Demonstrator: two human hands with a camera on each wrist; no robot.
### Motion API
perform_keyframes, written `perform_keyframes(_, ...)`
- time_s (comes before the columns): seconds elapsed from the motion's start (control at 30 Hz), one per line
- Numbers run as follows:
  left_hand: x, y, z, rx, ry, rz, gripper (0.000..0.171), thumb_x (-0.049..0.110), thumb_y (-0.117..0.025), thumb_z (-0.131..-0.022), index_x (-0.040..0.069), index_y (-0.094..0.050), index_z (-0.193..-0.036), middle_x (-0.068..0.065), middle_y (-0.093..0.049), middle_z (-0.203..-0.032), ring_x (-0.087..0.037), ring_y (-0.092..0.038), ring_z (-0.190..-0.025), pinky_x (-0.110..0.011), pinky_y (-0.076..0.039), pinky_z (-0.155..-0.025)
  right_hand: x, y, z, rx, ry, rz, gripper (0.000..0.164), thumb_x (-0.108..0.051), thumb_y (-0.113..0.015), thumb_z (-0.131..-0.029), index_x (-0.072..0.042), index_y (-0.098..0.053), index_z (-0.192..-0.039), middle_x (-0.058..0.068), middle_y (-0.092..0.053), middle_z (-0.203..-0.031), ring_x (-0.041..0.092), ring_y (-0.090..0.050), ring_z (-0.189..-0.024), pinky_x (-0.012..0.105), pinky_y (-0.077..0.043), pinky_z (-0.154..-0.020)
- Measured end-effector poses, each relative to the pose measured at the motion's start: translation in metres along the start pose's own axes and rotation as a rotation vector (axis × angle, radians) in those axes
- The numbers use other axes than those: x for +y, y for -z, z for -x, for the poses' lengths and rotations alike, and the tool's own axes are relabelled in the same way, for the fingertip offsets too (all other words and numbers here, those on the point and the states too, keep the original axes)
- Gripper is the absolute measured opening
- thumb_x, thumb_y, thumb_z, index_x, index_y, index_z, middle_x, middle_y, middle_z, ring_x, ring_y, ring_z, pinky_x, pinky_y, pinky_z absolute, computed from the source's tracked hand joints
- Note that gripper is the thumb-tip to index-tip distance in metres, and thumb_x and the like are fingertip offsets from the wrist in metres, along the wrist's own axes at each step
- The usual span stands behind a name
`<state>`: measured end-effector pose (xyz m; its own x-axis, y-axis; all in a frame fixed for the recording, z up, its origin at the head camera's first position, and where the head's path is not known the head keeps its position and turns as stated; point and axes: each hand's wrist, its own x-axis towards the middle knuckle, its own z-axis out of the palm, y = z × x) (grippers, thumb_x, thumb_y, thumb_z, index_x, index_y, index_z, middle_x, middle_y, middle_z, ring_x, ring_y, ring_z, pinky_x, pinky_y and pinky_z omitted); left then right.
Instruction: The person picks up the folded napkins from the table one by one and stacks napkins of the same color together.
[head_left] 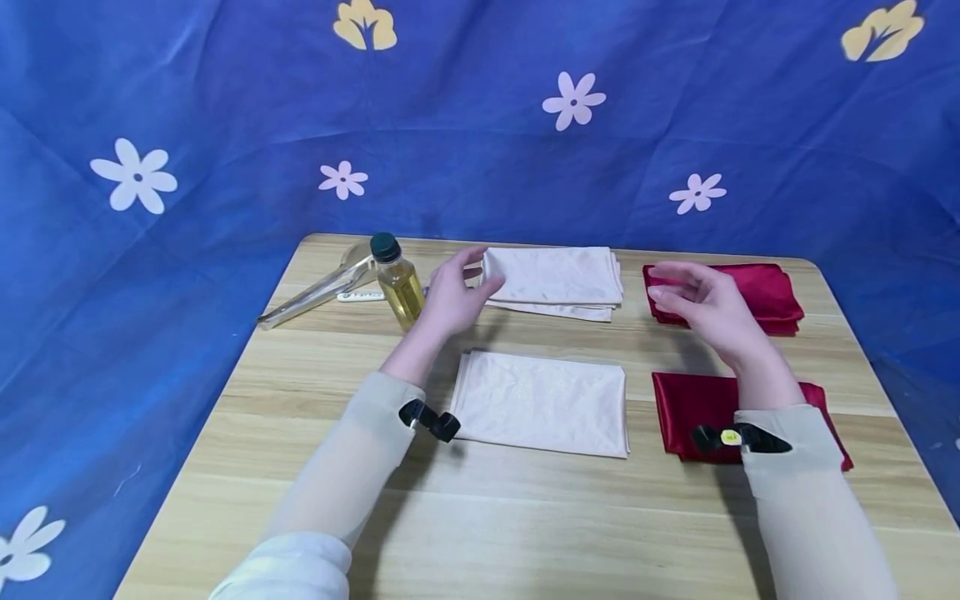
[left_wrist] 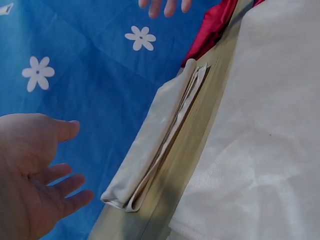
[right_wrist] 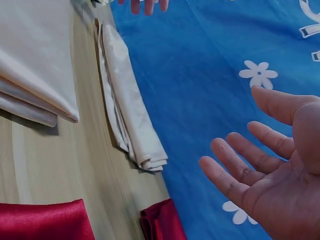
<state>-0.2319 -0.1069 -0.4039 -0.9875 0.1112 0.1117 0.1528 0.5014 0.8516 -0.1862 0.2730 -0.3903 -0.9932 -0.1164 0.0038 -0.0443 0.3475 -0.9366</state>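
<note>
My left hand point(head_left: 455, 296) hovers at the left end of the back white folded cloth point(head_left: 555, 275), its fingers relaxed and apart with nothing in them. In the left wrist view the same hand point(left_wrist: 35, 175) shows an empty palm beside that cloth point(left_wrist: 155, 135). My right hand point(head_left: 708, 308) hangs over the left part of the back red satin cloth point(head_left: 765, 296), holding nothing. Its spread fingers and bare palm point(right_wrist: 270, 170) appear in the right wrist view. A front white folded cloth point(head_left: 543, 404) and a front red cloth point(head_left: 686, 404) lie nearer; my right forearm partly covers the red one.
Left of my left hand stands a bottle of yellow liquid point(head_left: 401, 287) with a dark green cap. Metal tongs point(head_left: 315, 292) lie farther left, near a white-handled item point(head_left: 362, 296) half behind the bottle. A blue flowered curtain point(head_left: 480, 150) hangs behind the wooden table point(head_left: 510, 525).
</note>
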Motion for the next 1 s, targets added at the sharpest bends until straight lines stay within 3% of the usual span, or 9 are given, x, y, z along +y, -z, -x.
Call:
perform_keyframes(0.17,-0.007,-0.007,-0.013,0.0,0.047,0.031,0.059,0.024,-0.079,-0.099,0.011,-0.056,-0.152,-0.018,-0.057,-0.15,-0.037,-0.06,-0.132,-0.045,-0.053,-0.107,0.009,-0.005,-0.02,-0.014,-0.001,0.021,0.052,-0.025,-0.075,-0.102,-0.003,-0.059,-0.146,0.016,-0.062,-0.143,0.01,-0.066,-0.11,0.017,-0.056,-0.087)
perform_keyframes(0.33,-0.016,-0.013,-0.025,0.002,0.089,0.014,0.058,0.022,-0.079,-0.098,0.01,-0.057,-0.151,-0.018,-0.057,-0.15,-0.037,-0.06,-0.132,-0.043,-0.052,-0.108,0.021,-0.009,-0.035,-0.028,-0.054,-0.052,0.051,-0.019,-0.073,-0.103,0.001,-0.057,-0.146,0.021,-0.059,-0.145,0.011,-0.066,-0.112,0.023,-0.059,-0.09)
perform_keyframes(0.57,-0.028,-0.017,-0.038,0.02,0.176,-0.005,0.06,0.025,-0.08,-0.097,0.012,-0.057,-0.151,-0.013,-0.057,-0.151,-0.031,-0.062,-0.128,-0.04,-0.053,-0.107,0.032,-0.013,-0.054,-0.05,-0.132,-0.023,0.051,-0.017,-0.07,-0.105,0.002,-0.054,-0.149,0.023,-0.055,-0.149,0.029,-0.062,-0.121,0.036,-0.059,-0.098)
perform_keyframes(0.83,-0.036,-0.023,-0.048,0.047,0.241,-0.046,0.06,0.023,-0.081,-0.097,0.005,-0.057,-0.149,-0.017,-0.059,-0.145,-0.03,-0.06,-0.128,-0.04,-0.05,-0.11,0.047,-0.016,-0.074,-0.073,-0.165,0.047,0.049,-0.016,-0.067,-0.106,0.006,-0.052,-0.148,0.025,-0.056,-0.145,0.038,-0.064,-0.119,0.037,-0.06,-0.097)
perform_keyframes(1.0,-0.038,-0.025,-0.051,0.061,0.282,-0.087,0.059,0.023,-0.082,-0.095,0.004,-0.059,-0.146,-0.014,-0.064,-0.132,-0.029,-0.058,-0.122,-0.041,-0.048,-0.11,0.057,-0.018,-0.083,-0.087,-0.181,0.033,0.052,-0.016,-0.068,-0.105,0.008,-0.051,-0.148,0.027,-0.054,-0.144,0.031,-0.061,-0.119,0.032,-0.06,-0.096)
